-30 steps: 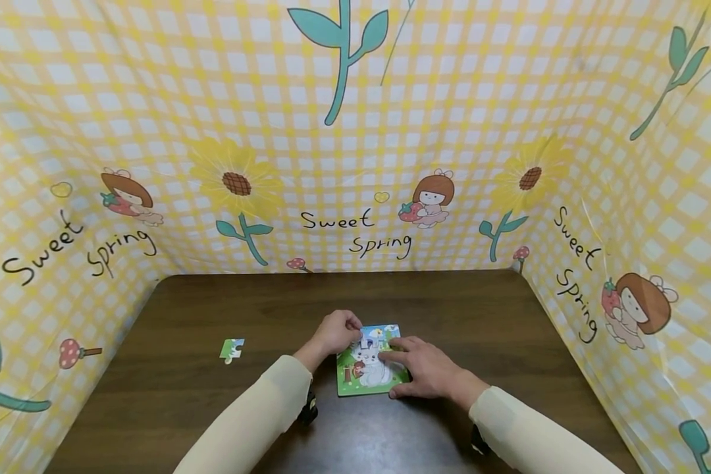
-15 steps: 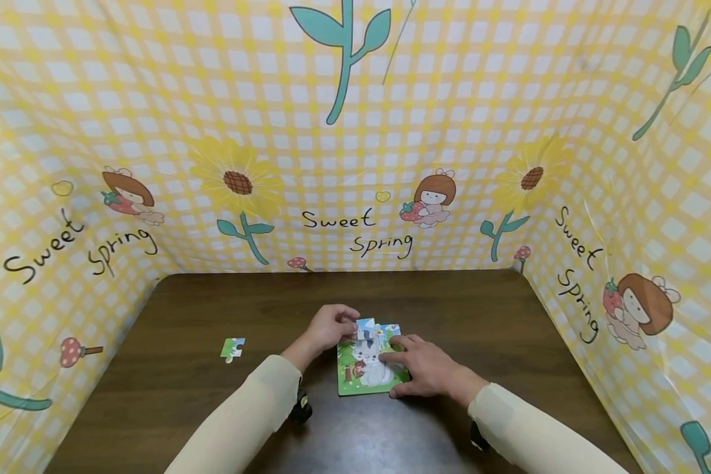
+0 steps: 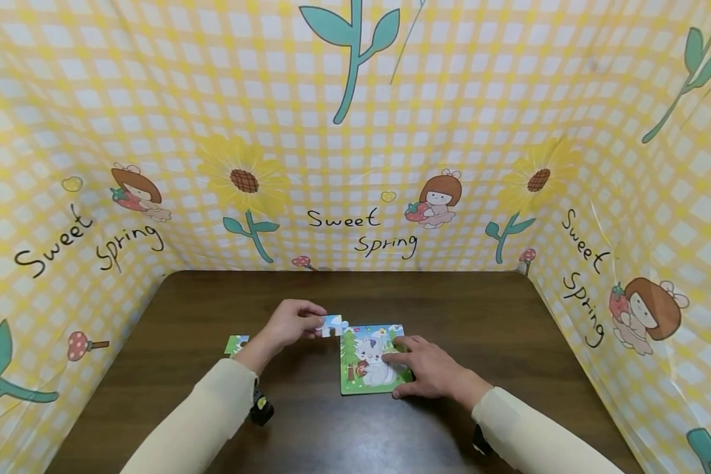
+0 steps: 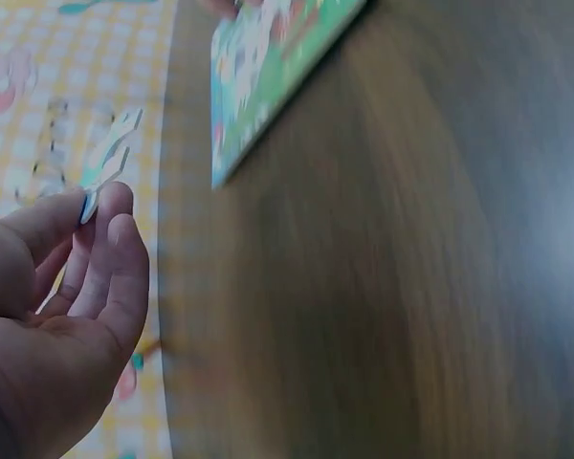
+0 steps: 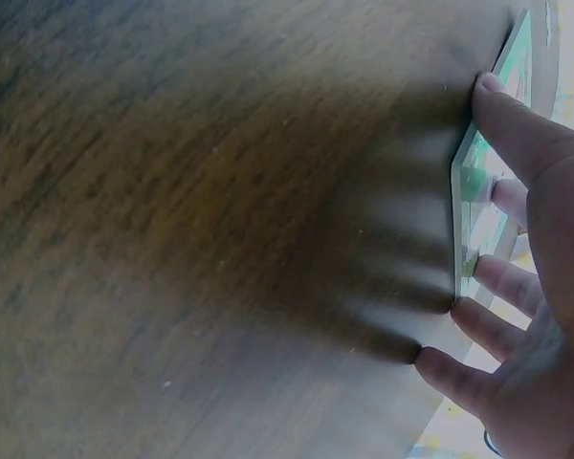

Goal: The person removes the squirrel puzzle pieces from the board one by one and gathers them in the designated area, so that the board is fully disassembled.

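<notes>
My left hand [image 3: 289, 326] pinches a sky-blue and white jigsaw piece [image 3: 333, 325] between thumb and fingers, up and left of the jigsaw board [image 3: 358, 385]. In the left wrist view the piece [image 4: 108, 163] stands edge-on above the fingertips, clear of the board [image 4: 268, 81]. The board carries a picture of a whitish animal on green with trees. My right hand [image 3: 428, 366] spreads over its right side with extended fingers. In the right wrist view the thumb of that hand [image 5: 555, 258] touches the board's edge [image 5: 456, 225]. Part of the picture is hidden under the fingers.
A loose green and white jigsaw piece [image 3: 235, 343] lies on the brown wooden table [image 3: 332, 441], left of the board and partly behind the left forearm. Yellow checked cloth [image 3: 355, 158] walls the table at the back and both sides.
My left hand has lifted the blue piece off the upper left of the board and carried it left. The spot beneath shows more of the picture. The right hand has stayed put.
</notes>
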Available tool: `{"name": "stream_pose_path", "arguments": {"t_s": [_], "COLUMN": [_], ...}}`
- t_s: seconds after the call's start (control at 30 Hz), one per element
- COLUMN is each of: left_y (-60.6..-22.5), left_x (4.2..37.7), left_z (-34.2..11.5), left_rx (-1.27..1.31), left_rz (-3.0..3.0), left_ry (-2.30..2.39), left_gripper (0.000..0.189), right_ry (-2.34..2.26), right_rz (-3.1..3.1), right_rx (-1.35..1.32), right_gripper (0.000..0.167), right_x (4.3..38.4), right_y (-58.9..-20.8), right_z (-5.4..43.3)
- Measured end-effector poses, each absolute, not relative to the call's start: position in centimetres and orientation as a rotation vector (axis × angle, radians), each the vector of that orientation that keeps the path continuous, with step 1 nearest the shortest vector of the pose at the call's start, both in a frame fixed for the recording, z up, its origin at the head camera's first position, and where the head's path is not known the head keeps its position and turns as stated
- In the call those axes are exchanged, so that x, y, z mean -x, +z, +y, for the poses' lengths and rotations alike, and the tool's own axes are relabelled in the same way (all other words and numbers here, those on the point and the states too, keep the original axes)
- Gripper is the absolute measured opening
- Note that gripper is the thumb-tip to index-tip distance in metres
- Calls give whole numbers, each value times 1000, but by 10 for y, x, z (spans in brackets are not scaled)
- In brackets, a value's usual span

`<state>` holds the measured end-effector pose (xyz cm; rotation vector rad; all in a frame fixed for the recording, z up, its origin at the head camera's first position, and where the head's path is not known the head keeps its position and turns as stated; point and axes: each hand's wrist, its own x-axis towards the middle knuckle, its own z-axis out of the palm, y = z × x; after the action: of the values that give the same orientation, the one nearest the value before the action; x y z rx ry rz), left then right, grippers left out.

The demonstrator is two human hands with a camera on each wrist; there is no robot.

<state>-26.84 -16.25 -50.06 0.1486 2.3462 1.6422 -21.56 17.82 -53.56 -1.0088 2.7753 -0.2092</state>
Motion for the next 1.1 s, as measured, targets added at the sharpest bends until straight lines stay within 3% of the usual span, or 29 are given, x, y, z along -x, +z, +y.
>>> {"name": "stream_pose_path", "arguments": {"t_s": [0.43, 1.1], "left_y": [-502, -520], "left_x": [264, 264], "left_z": [-250, -256], "left_rx": [-74, -96], "left_rz": [2541, 2833], "left_ry": [1266, 791], "left_gripper": [16, 5], "right_ry": [-207, -222], "right_rz": [2775, 2772], "right_rx": [995, 1005], "right_gripper": [72, 72], "right_x": [216, 215], "right_y": [-536, -536], "right_z": [180, 180]}}
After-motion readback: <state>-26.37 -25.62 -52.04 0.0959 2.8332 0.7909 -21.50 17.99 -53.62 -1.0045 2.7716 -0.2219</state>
